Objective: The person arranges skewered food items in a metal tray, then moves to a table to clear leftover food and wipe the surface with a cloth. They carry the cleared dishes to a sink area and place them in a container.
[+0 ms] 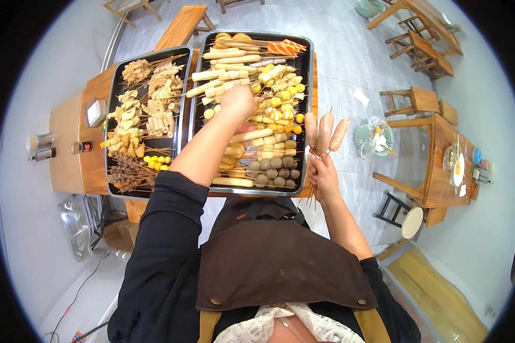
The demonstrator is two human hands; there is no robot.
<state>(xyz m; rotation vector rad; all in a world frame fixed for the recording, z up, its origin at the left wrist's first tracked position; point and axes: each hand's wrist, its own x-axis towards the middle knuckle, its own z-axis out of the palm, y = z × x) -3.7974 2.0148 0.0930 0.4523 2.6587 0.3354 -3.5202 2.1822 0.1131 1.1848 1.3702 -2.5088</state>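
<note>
My right hand [323, 175] grips the sticks of three skewered sausages [325, 130], held upright off the right edge of the large black tray [301, 168]. My left hand [239, 103] reaches across that tray, its fingers among the skewers; they are partly hidden, so whether they hold a stick is unclear. Around it lie skewers of pale tofu-like cubes [223, 88], yellow balls [276, 102] and orange-striped pieces [281, 48]. Dark grey meatball skewers [276, 163] lie nearer to me. A second black tray [184, 90] at left holds folded tofu-skin skewers [161, 81] and dark meat skewers [128, 171].
Both trays stand on a wooden table [95, 148], with a spice jar [81, 147] and a tissue box [96, 112] to the left. A green bin [365, 139] stands on the floor at right. Beyond it are wooden stools [425, 99] and a table [444, 188] with dishes.
</note>
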